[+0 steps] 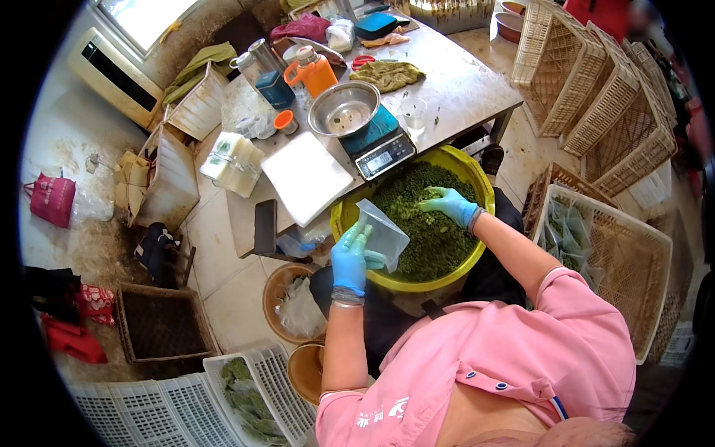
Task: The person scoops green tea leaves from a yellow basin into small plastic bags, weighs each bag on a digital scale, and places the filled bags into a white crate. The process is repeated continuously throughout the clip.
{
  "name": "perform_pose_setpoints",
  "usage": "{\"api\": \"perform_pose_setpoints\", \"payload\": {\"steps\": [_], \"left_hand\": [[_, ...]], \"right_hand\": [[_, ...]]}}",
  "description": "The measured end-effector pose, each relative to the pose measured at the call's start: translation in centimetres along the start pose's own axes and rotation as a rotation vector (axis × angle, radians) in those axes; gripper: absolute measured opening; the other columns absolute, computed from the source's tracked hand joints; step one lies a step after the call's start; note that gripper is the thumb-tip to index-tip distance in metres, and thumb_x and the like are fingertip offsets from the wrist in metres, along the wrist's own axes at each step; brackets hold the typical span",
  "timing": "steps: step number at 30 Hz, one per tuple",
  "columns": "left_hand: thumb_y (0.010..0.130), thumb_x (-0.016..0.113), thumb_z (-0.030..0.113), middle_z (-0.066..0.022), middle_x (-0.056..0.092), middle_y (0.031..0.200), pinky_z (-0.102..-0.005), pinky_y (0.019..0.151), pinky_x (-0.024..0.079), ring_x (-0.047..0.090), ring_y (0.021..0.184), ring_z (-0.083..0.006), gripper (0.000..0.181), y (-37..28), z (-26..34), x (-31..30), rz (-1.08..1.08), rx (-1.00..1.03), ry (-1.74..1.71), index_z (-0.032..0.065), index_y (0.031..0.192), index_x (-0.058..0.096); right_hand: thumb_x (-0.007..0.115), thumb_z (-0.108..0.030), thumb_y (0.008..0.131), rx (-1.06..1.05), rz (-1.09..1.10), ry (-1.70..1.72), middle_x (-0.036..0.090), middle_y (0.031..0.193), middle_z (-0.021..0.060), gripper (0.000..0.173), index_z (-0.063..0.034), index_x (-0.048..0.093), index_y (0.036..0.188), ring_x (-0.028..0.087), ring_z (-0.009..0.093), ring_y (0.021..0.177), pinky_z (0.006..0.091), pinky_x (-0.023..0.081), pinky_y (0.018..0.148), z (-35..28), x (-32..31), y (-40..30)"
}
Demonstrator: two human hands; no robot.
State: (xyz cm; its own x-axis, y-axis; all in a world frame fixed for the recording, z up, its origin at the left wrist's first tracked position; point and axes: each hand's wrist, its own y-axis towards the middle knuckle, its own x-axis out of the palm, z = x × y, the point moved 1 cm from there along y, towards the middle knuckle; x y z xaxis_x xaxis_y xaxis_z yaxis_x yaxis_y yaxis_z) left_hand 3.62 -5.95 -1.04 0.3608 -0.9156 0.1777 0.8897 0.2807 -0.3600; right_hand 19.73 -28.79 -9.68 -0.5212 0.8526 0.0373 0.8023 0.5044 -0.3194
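My left hand (351,258), in a blue glove, holds a clear plastic bag (384,234) over the left side of a yellow tub (487,223). Small green peppercorn-like berries (430,251) fill much of the tub. My right hand (450,207), gloved too, is in the berries near the tub's right side, some of them at its fingertips; whether it grips any is hard to tell. Just beyond the tub, on the metal table (458,67), stands a digital scale (385,156) with a steel bowl (343,109) on it. A stack of white plastic sheets or bags (306,177) lies left of the scale.
A phone (265,226) lies at the table's near left corner. An orange jug (313,72) and a clear cup (414,114) stand farther back. At right is a crate (642,279) with filled bags. Brown baskets (273,302) stand at left, white crates (279,385) at lower left.
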Motion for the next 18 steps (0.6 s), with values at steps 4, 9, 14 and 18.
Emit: {"api": "perform_pose_setpoints", "payload": {"steps": [4, 9, 14, 18], "left_hand": [[0.100, 0.050, 0.015, -0.0190, 0.059, 0.131, -0.0277, 0.046, 0.055, 0.069, 0.057, -0.0222, 0.041, 0.5, 0.1, -0.2, 0.006, 0.038, 0.039, 0.0061, 0.140, 0.053], [0.100, 0.050, 0.019, -0.0197, 0.061, 0.129, -0.0291, 0.045, 0.055, 0.067, 0.054, -0.0211, 0.041, 1.8, -0.3, 0.7, -0.007, -0.010, 0.048, 0.0061, 0.139, 0.054], [0.101, 0.048, 0.024, -0.0211, 0.057, 0.132, -0.0326, 0.044, 0.056, 0.066, 0.051, -0.0238, 0.044, 4.1, -1.1, 1.8, -0.026, -0.033, 0.131, 0.0082, 0.141, 0.051], [0.102, 0.044, 0.026, -0.0202, 0.053, 0.137, -0.0352, 0.046, 0.057, 0.068, 0.057, -0.0287, 0.044, 5.5, -0.4, 4.4, -0.075, -0.105, 0.117, 0.0075, 0.142, 0.048]], "right_hand": [[0.074, -0.023, 0.086, -0.100, -0.119, 0.111, 0.068, 0.117, 0.0082, 0.049, 0.0012, 0.061, 0.127, 0.063, 0.014, 0.106, 0.0293, 0.047, 0.096, -3.2, 0.7, -0.9], [0.068, -0.020, 0.089, -0.165, -0.082, 0.177, 0.069, 0.116, 0.0066, 0.039, 0.0007, 0.065, 0.121, 0.063, 0.014, 0.105, 0.0289, 0.048, 0.094, -6.6, 0.1, -2.4], [0.067, -0.023, 0.091, -0.174, -0.219, 0.179, 0.068, 0.115, 0.0084, 0.041, 0.0025, 0.064, 0.123, 0.064, 0.012, 0.099, 0.0261, 0.050, 0.089, -14.2, 0.4, -4.7], [0.069, -0.021, 0.090, -0.227, -0.280, -0.047, 0.068, 0.114, 0.0071, 0.051, 0.0032, 0.057, 0.134, 0.063, 0.010, 0.100, 0.0260, 0.050, 0.091, -18.9, 1.8, -6.5]]}}
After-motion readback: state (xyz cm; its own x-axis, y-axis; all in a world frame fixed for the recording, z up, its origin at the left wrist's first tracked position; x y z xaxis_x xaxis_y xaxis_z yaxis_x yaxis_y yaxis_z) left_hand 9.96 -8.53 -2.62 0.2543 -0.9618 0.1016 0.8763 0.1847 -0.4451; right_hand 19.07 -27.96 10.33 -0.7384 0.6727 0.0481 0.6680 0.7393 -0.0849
